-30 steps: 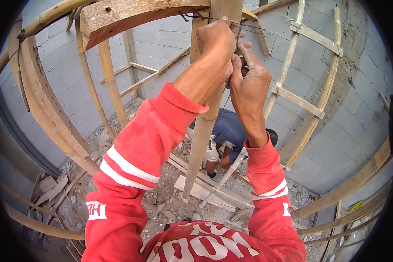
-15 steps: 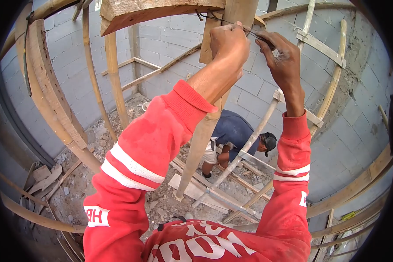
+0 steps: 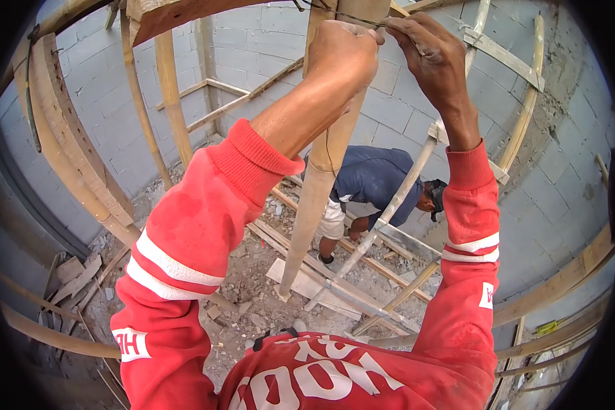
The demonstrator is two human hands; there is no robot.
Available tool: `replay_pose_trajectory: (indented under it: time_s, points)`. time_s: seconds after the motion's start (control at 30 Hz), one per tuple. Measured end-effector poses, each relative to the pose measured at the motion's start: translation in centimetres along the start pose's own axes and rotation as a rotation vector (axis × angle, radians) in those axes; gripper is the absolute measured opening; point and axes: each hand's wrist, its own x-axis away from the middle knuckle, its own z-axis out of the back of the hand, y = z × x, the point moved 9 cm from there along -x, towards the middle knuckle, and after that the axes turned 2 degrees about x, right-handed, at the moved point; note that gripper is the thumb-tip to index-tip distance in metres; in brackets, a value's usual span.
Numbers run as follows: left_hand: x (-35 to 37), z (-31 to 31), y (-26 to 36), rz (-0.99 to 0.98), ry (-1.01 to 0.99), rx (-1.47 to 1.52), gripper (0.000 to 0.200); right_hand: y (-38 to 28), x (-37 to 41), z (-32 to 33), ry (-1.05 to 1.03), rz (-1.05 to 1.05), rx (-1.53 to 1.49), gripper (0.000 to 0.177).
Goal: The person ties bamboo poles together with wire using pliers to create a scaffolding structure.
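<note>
Both hands are raised at the top of the view, in front of an upright bamboo post (image 3: pixel 331 147). My left hand (image 3: pixel 343 60) is closed in a fist against the post, around part of a thin dark wire. Just to its right, my right hand (image 3: pixel 430 55) pinches the same wire (image 3: pixel 352 16) between thumb and fingers. The wire runs across the post near a thick wooden beam (image 3: pixel 184 15). A thinner strand hangs down the post below my left hand.
A person in a dark shirt and cap (image 3: pixel 372 179) bends over below, behind the post. A bamboo ladder (image 3: pixel 402 197) leans beyond my right arm. Planks (image 3: pixel 314 287) and rubble lie on the ground. Curved bamboo poles (image 3: pixel 68 342) cross at left and right.
The post, beam and hands appear higher and further left in the view. My right hand has turned slightly, its fingers nearer the wire. The bending person appears lower and further right.
</note>
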Motion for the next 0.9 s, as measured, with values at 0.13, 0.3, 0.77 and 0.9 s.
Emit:
replay_pose_trajectory:
  time_s: [0.13, 0.3, 0.77, 0.9]
  points:
    - [-0.2, 0.0, 0.7, -0.129, -0.050, -0.042, 0.025, 1.6, -0.4, -0.2, 0.029, 0.014, -0.017, 0.023]
    - [1.2, 0.4, 0.4, -0.016, -0.177, -0.020, 0.031, 2.4, -0.2, -0.7, 0.018, -0.068, -0.054, 0.022]
    - [8.5, 1.4, -2.3, 0.301, -0.459, 0.544, 0.041, 1.6, 2.3, -0.6, 0.154, -0.005, 0.036, 0.021]
    - [9.2, 0.8, -1.2, 0.265, -0.407, 0.582, 0.043, 2.1, 1.9, -0.7, 0.192, -0.069, 0.023, 0.019]
